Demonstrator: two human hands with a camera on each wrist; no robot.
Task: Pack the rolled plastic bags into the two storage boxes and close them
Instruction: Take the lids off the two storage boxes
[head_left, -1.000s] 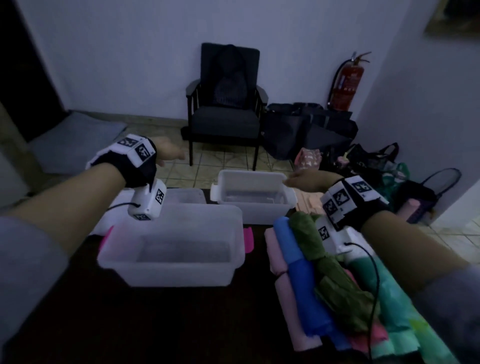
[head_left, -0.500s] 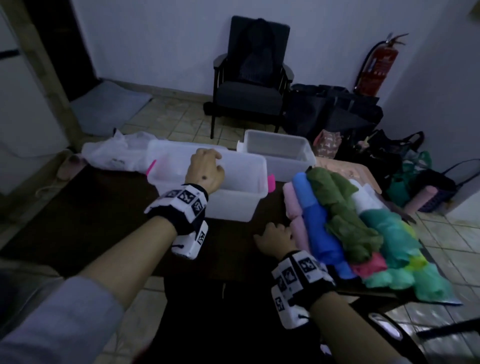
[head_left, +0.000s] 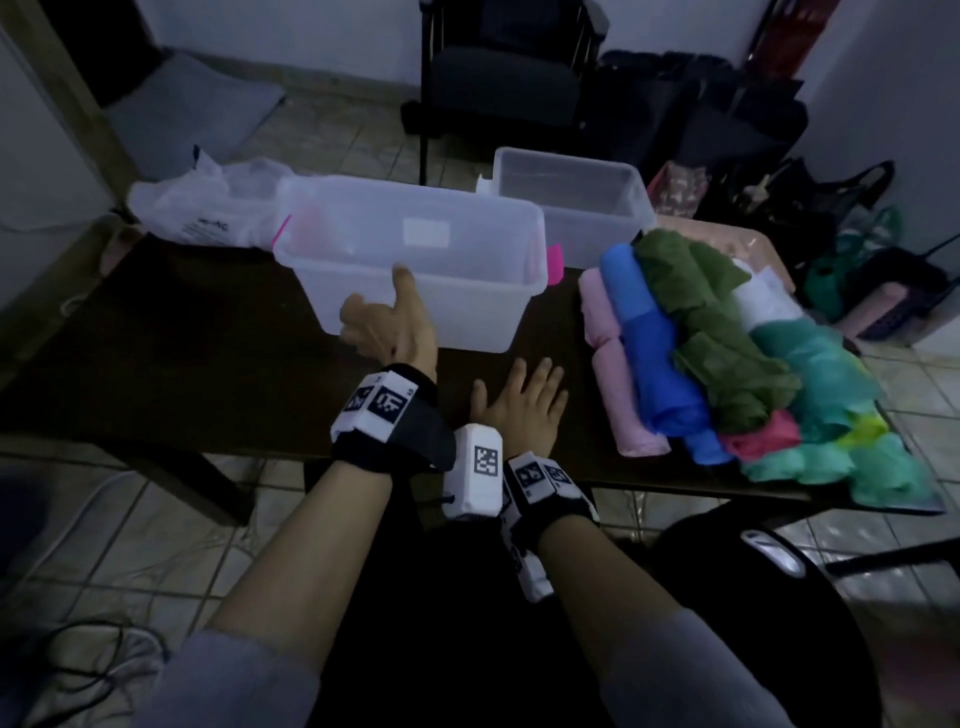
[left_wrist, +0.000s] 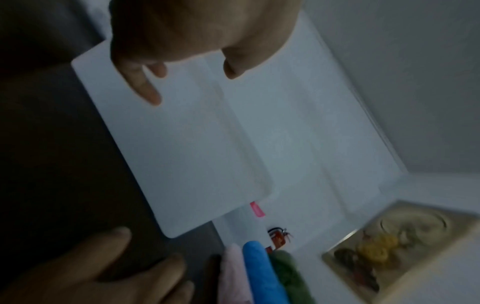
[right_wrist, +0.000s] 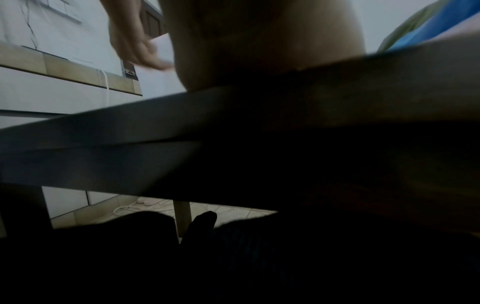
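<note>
Counting from the near edge, we record two hands over the dark tabletop (head_left: 208, 332), both wearing black wrist straps with white tagged modules. The right hand (head_left: 522, 400) lies flat on the tabletop just inside the near edge, fingers straight and spread, its grip released and holding nothing. The left hand (head_left: 387, 322) is raised just in front of the nearer storage box (head_left: 415, 260), thumb pointing up at the front wall; its fingers are loosely curled and apart, the grip released. Whether the thumb touches the wall we cannot tell.

To the right lies a pile of rolled plastic bags (head_left: 727, 358), soft and crinkled. We distinguish two pale pink rolls (head_left: 618, 374), one blue (head_left: 660, 353), crumpled olive green ones (head_left: 717, 332), one white, one magenta, one yellow-green and several teal; an exact total cannot be counted. The pile reaches the near right edge of the tabletop.

We count two translucent, rectangular, round-cornered boxes, both without lids and open. The nearer one shows pink clips at its ends. The farther storage box (head_left: 576, 208) stands behind and to its right, near the far edge. A bare strip of tabletop runs between the nearer box and the pile.

A crumpled white plastic bag (head_left: 202, 208) sits at the far left. Beyond, on the tiled floor, stand one dark armchair (head_left: 504, 78) and several dark bags (head_left: 701, 119).
</note>
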